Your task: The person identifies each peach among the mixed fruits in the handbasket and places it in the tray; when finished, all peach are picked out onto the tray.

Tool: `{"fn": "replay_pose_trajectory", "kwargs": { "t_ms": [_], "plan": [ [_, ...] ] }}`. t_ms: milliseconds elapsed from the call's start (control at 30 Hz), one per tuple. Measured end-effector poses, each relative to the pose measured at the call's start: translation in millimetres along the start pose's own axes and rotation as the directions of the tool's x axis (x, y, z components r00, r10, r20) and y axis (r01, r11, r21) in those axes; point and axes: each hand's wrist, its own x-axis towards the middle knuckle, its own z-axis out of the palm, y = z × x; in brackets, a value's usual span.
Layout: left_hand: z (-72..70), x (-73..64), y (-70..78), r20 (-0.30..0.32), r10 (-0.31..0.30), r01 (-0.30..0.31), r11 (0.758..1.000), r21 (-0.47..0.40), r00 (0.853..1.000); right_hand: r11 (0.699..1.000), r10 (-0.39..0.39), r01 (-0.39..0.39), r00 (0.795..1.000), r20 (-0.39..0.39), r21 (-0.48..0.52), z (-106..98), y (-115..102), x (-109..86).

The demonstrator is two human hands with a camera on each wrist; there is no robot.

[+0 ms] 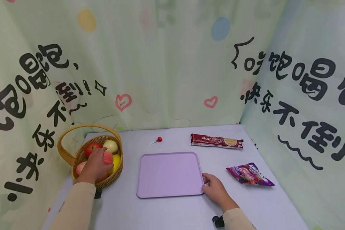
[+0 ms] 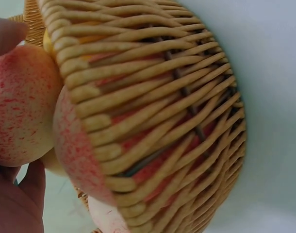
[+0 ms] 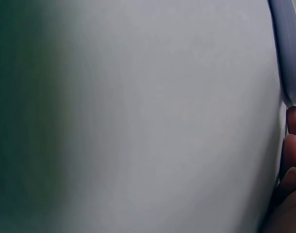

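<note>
In the head view my left hand (image 1: 95,164) reaches into a wicker basket (image 1: 72,159) and grips a pink peach (image 1: 108,157). The left wrist view shows this peach (image 2: 24,104) between thumb and fingers, just above the basket's rim (image 2: 85,92). Around it lie a red apple (image 1: 92,149), a pale yellow round fruit (image 1: 110,147), a yellow fruit (image 1: 115,163) and more peaches (image 1: 80,168). My right hand (image 1: 217,191) holds the right edge of a flat purple tray (image 1: 169,175). At the right wrist view's edge, its curled fingers (image 3: 292,150) meet the tray's rim (image 3: 288,53).
Behind the tray a red lollipop (image 1: 159,139) lies on the white table (image 1: 126,210). A long dark-red packet (image 1: 217,141) lies at the back right, with a purple snack bag (image 1: 250,174) nearer. Printed curtains (image 1: 166,80) enclose the table's back and sides.
</note>
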Motion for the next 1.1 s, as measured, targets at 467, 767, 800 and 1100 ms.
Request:
{"fn": "replay_pose_trajectory", "kwargs": {
  "t_ms": [467, 767, 800, 1100],
  "plan": [
    [10.8, -5.3, -8.6, -0.078, 0.017, -0.022, 0.998, -0.058, 0.997, 1.000, -0.002, 0.002, 1.000, 0.005, 0.024, 0.1, 0.4, 0.2],
    [9.2, -10.6, -8.7, -0.115, 0.001, -0.009, 0.998, -0.070, 0.993, 0.999, -0.011, 0.010, 1.000, 0.005, 0.035, 2.1, 0.5, 1.4],
    [8.9, -11.1, -8.7, -0.118, -0.004, -0.005, 0.997, -0.072, 0.993, 0.999, -0.008, 0.008, 1.000, 0.005, 0.035, 2.1, 0.2, 1.5],
    [6.4, -14.9, -3.5, -0.156, -0.004, -0.008, 0.997, -0.077, 0.988, 1.000, -0.007, 0.007, 1.000, 0.001, 0.023, -0.2, 0.8, -1.3]
  ]
}}
